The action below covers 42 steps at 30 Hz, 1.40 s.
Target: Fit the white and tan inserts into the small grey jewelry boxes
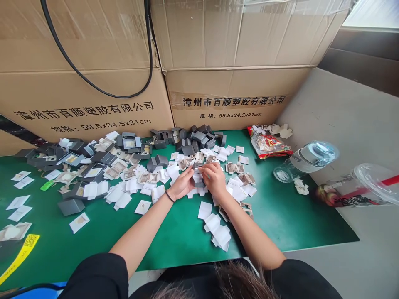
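My left hand (183, 184) and my right hand (214, 178) meet over the middle of the green mat (174, 236). Both are closed around a small grey box (197, 177) with a white insert in it. The left fingers grip its left side, the right fingers curl over its top and right side. White paper pads (218, 232) lie scattered around the hands, and beige card inserts (234, 167) lie just behind them. More small grey boxes (196, 139) are heaped at the back of the mat.
Two large cardboard cartons (230, 95) stand along the back, a black cable (93, 83) hanging over the left one. A snack bag (268, 145), a clear water bottle (307, 160) lying on its side and a plastic cup (370, 182) sit to the right.
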Tool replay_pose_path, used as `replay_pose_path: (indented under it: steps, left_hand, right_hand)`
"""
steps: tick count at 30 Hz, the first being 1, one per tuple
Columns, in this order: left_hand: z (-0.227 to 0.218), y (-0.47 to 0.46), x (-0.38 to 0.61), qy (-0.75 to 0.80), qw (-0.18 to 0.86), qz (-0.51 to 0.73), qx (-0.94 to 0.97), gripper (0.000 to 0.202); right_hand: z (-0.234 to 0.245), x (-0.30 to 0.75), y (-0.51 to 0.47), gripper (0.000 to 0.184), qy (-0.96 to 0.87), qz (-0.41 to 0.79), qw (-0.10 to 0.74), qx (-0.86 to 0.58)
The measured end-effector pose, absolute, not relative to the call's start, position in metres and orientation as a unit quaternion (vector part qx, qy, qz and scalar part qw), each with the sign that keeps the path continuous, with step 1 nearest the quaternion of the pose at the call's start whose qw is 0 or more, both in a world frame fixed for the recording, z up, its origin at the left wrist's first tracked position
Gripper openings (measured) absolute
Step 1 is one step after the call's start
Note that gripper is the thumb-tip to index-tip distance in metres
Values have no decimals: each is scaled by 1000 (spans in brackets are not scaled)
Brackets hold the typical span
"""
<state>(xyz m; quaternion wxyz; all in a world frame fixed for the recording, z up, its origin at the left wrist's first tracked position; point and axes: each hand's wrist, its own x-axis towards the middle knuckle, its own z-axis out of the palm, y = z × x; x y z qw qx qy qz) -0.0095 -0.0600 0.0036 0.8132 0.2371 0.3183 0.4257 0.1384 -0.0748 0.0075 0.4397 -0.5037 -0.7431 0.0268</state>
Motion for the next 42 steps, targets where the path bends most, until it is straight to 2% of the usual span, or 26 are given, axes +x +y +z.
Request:
replay_pose_path:
  steps: [8,16,21,26,29,32,37,39,42]
  left_hand:
    - [3,-60,-9,288,823,427,240,26]
    - [12,-61,-11,287,829,401,262,25]
    - [12,-59,-14,285,833,384,278,28]
    - [9,-57,-16,298,830,392,262,23]
    - [9,-56,-17,308,832,395,237,23]
    - [10,-56,-18,295,843,389,226,29]
    - [8,-58,-18,282,847,382,240,29]
    - [8,-57,-18,283,844,385,244,28]
    - [7,-55,-18,276,850,374,248,29]
  right_hand:
    - [13,143,-76,34,-777,16,289,-559]
    - [15,146,-77,41,-823,13,209,-529]
    - [17,144,-78,35,-841,-23,158,-516]
    - [21,145,-78,37,-850,-5,150,-505]
    - [32,156,-78,41,-846,13,180,-502]
    - [45,172,-81,30,-807,25,188,-559]
    - [52,173,-96,38,-777,95,5,-623]
    - [49,163,-101,33,-781,96,-18,-617]
    - [45,149,-103,23,-791,75,-3,-608]
